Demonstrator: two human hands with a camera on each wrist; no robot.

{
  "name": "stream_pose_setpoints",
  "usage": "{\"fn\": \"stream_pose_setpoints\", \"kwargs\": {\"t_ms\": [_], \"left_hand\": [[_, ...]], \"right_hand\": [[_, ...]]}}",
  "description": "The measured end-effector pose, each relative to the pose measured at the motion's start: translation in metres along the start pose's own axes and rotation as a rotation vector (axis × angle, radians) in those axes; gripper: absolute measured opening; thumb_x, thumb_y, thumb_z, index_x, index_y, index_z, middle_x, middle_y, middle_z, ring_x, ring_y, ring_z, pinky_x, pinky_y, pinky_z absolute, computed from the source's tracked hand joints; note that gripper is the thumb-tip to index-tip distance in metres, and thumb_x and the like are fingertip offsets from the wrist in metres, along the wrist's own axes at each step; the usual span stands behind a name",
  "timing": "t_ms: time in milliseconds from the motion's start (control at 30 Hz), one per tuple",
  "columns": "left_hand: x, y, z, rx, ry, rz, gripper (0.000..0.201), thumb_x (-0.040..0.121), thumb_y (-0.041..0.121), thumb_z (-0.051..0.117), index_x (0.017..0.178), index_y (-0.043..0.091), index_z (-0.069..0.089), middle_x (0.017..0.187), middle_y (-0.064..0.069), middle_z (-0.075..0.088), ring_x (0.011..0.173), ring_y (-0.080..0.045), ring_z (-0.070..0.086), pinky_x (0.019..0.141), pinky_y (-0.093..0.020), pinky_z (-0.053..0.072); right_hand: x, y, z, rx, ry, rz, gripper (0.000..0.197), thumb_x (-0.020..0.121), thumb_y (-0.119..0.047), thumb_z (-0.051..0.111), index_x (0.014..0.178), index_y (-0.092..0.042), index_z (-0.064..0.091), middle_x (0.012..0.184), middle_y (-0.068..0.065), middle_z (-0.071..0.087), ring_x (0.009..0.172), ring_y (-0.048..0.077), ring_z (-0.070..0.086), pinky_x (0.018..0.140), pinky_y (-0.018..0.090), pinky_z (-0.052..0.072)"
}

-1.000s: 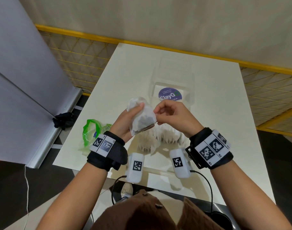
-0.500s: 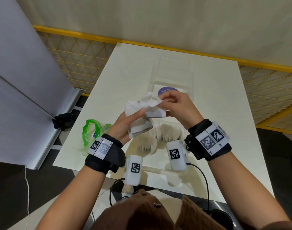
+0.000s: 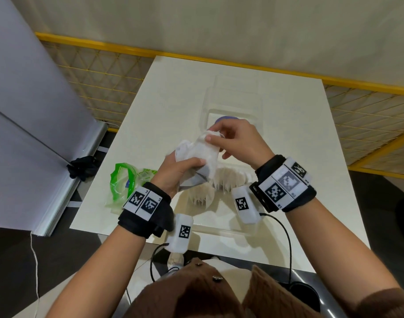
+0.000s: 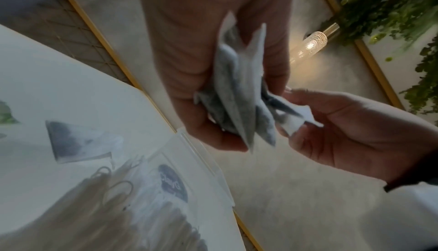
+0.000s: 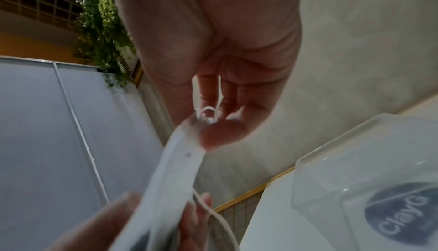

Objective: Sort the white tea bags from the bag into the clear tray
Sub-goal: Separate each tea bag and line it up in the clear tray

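A person's left hand (image 3: 182, 167) clutches a bunch of white tea bags (image 3: 202, 154) above the bench (image 3: 150, 125); the right hand (image 3: 236, 143), nearer the clear tray (image 3: 233, 101), pinches one bag's top edge. The tray lies just beyond both hands.

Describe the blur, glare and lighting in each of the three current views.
Head view: sharp and evenly lit, wide-angle bending of the table edges, soft shadows under the wrists. Left wrist view: dim, motion blur on the tea bags and tray, a glaring lamp behind. Right wrist view: the right hand close and soft, the pinched tea bag smeared.
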State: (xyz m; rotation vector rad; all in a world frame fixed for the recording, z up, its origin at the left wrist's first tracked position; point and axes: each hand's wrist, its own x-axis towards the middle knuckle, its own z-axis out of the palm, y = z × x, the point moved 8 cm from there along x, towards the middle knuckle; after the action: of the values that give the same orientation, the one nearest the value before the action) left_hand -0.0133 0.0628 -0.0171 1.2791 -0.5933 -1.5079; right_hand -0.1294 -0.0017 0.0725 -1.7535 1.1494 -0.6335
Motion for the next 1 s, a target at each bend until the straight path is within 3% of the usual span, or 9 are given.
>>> {"fn": "stream_pose_setpoints", "kwargs": {"t_ms": [67,133,233,333,500,667,767,900,1000], "left_hand": [[-0.002,0.001,0.000,-0.054,-0.002,0.003,0.027,0.078,0.006,0.066,0.104,0.011,0.059,0.087,-0.007,0.064,0.078,-0.020,0.063,0.062,-0.033,0.056],[-0.003,0.005,0.008,-0.106,-0.047,0.034,0.044,0.074,0.014,0.067,0.116,0.006,0.057,0.093,-0.008,0.065,0.082,-0.021,0.064,0.067,-0.034,0.056],[-0.005,0.010,0.020,-0.149,-0.095,0.056,0.053,0.076,0.013,0.068,0.125,-0.002,0.053,0.093,-0.009,0.066,0.073,-0.016,0.066,0.057,-0.027,0.053],[-0.003,0.009,0.016,-0.164,-0.050,0.058,0.061,0.072,0.005,0.072,0.126,-0.008,0.046,0.087,-0.013,0.062,0.067,-0.019,0.064,0.052,-0.028,0.052],[-0.003,0.004,0.010,-0.150,-0.032,0.046,0.065,0.060,0.013,0.077,0.119,0.004,0.051,0.093,-0.013,0.057,0.078,-0.022,0.062,0.067,-0.038,0.055],[-0.002,0.005,0.012,-0.103,-0.030,0.077,0.052,0.065,0.010,0.068,0.114,0.005,0.053,0.084,-0.008,0.062,0.072,-0.016,0.063,0.062,-0.031,0.054],[-0.004,0.007,0.007,-0.036,-0.018,0.112,0.047,0.063,0.012,0.071,0.107,0.007,0.054,0.085,-0.009,0.058,0.076,-0.018,0.059,0.062,-0.028,0.050],[-0.006,0.007,0.001,-0.064,-0.069,0.110,0.056,0.056,0.015,0.077,0.105,0.007,0.053,0.084,-0.009,0.059,0.075,-0.019,0.060,0.056,-0.027,0.052],[-0.008,0.004,0.011,-0.082,-0.144,0.107,0.045,0.063,0.009,0.072,0.104,0.007,0.052,0.089,-0.007,0.062,0.079,-0.018,0.062,0.064,-0.029,0.054]], "right_hand": [[0.000,0.001,-0.002,0.060,0.001,0.017,0.007,0.084,-0.008,0.066,0.089,-0.007,0.063,0.058,-0.005,0.047,0.056,0.015,0.055,0.053,0.028,0.054],[-0.001,0.003,0.002,0.093,-0.025,0.034,0.008,0.082,-0.006,0.068,0.084,-0.006,0.061,0.056,-0.007,0.047,0.052,0.013,0.055,0.058,0.033,0.057],[-0.004,0.003,0.010,0.116,-0.059,0.042,0.011,0.081,-0.006,0.070,0.080,-0.008,0.059,0.058,-0.005,0.048,0.053,0.016,0.057,0.058,0.032,0.057],[-0.004,0.004,0.004,0.173,-0.061,0.060,0.010,0.082,-0.005,0.068,0.079,-0.008,0.059,0.066,0.006,0.051,0.058,0.022,0.058,0.056,0.028,0.057],[-0.007,-0.003,-0.016,0.086,0.001,0.017,0.012,0.078,-0.006,0.070,0.076,-0.014,0.062,0.072,0.004,0.059,0.067,0.018,0.062,0.058,0.032,0.058],[-0.008,-0.004,-0.004,-0.054,-0.101,0.051,0.027,0.079,-0.014,0.070,0.104,-0.016,0.062,0.077,0.000,0.054,0.065,0.011,0.057,0.061,0.030,0.059],[-0.009,-0.006,-0.006,-0.083,-0.149,0.074,0.004,0.081,-0.010,0.068,0.083,-0.014,0.068,0.071,0.002,0.062,0.066,0.014,0.062,0.062,0.027,0.058],[-0.011,0.001,-0.008,-0.008,-0.178,0.119,0.016,0.079,-0.002,0.068,0.070,-0.015,0.065,0.071,0.010,0.060,0.067,0.020,0.064,0.069,0.030,0.059],[-0.011,0.002,-0.008,0.034,-0.147,0.116,0.021,0.079,0.005,0.063,0.069,-0.014,0.063,0.068,0.007,0.057,0.067,0.021,0.063,0.069,0.031,0.059]]}}
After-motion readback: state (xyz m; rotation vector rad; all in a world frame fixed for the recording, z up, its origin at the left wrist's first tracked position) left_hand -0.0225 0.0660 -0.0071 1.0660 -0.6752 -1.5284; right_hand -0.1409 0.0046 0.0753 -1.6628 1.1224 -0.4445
